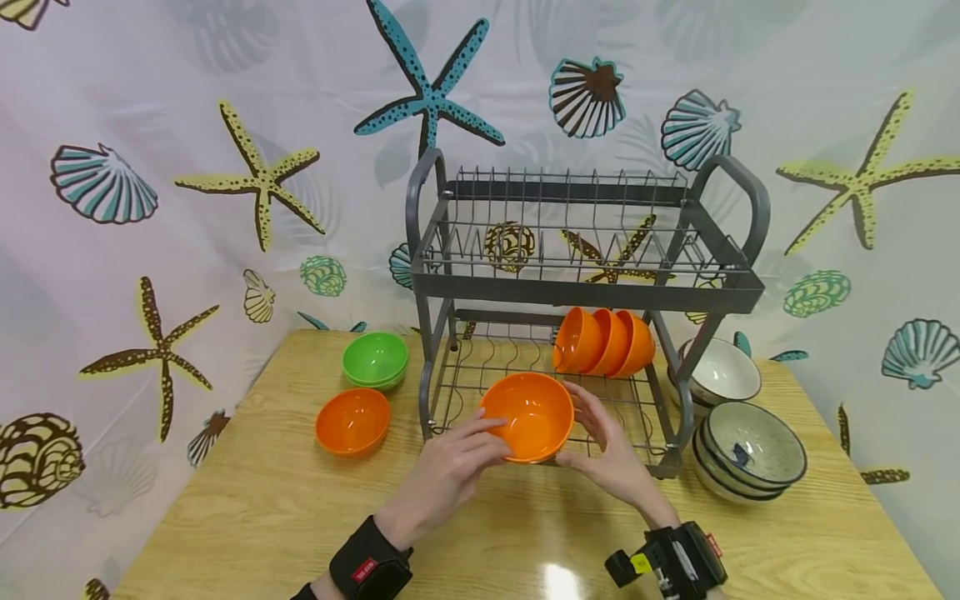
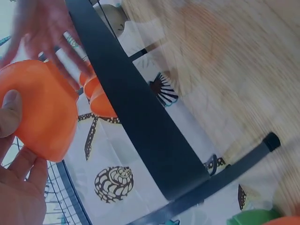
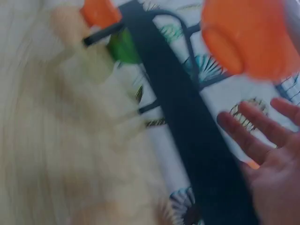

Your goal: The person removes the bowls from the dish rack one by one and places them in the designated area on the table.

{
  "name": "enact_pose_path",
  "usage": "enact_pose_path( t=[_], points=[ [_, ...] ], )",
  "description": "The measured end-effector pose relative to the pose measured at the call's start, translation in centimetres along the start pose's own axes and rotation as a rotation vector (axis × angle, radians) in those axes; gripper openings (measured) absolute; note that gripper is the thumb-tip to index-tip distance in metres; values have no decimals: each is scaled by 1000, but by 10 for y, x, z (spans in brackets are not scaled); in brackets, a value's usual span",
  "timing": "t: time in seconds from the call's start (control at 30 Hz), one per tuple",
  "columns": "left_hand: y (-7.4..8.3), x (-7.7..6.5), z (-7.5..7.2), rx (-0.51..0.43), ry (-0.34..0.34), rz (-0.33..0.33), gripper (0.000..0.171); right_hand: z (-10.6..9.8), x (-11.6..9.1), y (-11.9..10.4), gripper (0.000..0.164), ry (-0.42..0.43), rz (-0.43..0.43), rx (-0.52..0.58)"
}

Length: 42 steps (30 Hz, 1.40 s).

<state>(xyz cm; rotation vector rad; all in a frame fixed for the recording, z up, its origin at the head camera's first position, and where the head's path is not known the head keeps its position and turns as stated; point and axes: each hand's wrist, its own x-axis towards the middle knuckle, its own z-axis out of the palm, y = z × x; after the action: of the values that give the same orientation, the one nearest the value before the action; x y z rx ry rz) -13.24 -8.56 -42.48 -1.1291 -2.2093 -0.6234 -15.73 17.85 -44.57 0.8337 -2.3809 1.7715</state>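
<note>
An orange bowl (image 1: 531, 418) is held up in front of the dish rack's lower tier, its hollow facing me. My left hand (image 1: 450, 468) pinches it at the left side; in the left wrist view the thumb lies on the orange bowl's wall (image 2: 44, 112) and fingers sit beneath. To the bowl's right is my right hand (image 1: 611, 458). The right wrist view shows that hand (image 3: 276, 159) with its fingers spread, apart from the bowl. Several orange bowls (image 1: 603, 342) stand on edge in a row at the right of the lower tier.
The two-tier grey dish rack (image 1: 588, 290) stands at the back of the wooden table (image 1: 247, 492). Left of it are stacked green bowls (image 1: 375, 360) and an orange bowl (image 1: 352, 422). White bowls (image 1: 723, 371) and stacked speckled bowls (image 1: 750, 450) stand at the right.
</note>
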Motion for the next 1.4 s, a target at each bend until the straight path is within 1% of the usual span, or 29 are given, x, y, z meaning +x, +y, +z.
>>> enact_pose_path(
  t=[0.07, 0.13, 0.23, 0.33, 0.47, 0.63, 0.87, 0.97, 1.1, 1.2, 1.27, 1.4],
  points=[
    [-1, -2, -4, -10, -1, -15, 19, -2, 1, 6, 59, 23, -27, 8],
    [-2, -4, -9, -2, 0, -31, 21, -2, 3, 10, 44, 25, -46, 12],
    [-4, -8, -15, 7, 9, -51, 23, -3, 6, 13, 36, 4, -53, -4],
    [-5, -12, -22, 8, 14, -64, 25, -3, 7, 13, 36, -19, -14, -44],
    [-7, -21, -32, 10, 23, -77, 27, -2, 6, 10, 36, -31, 54, -118],
    [-11, -34, -46, 58, 44, -112, 31, 1, 5, 6, 37, -42, 119, -174],
    [-25, -51, -65, 88, 83, -140, 32, 2, 4, 2, 37, -56, 163, -212],
    [-32, -58, -73, 126, 94, -161, 36, 3, 3, 0, 38, -64, 177, -229],
    [-41, -67, -83, 193, 79, -212, 37, 4, 3, -1, 38, -71, 197, -232],
    [-49, -75, -88, 239, 68, -252, 38, 4, 2, -1, 38, -72, 196, -228],
    [-55, -80, -91, 257, 47, -286, 39, 4, 2, -1, 38, -74, 190, -229],
    [-66, -86, -92, 274, 5, -376, 32, 4, 2, -1, 38, -77, 187, -231]
  ],
)
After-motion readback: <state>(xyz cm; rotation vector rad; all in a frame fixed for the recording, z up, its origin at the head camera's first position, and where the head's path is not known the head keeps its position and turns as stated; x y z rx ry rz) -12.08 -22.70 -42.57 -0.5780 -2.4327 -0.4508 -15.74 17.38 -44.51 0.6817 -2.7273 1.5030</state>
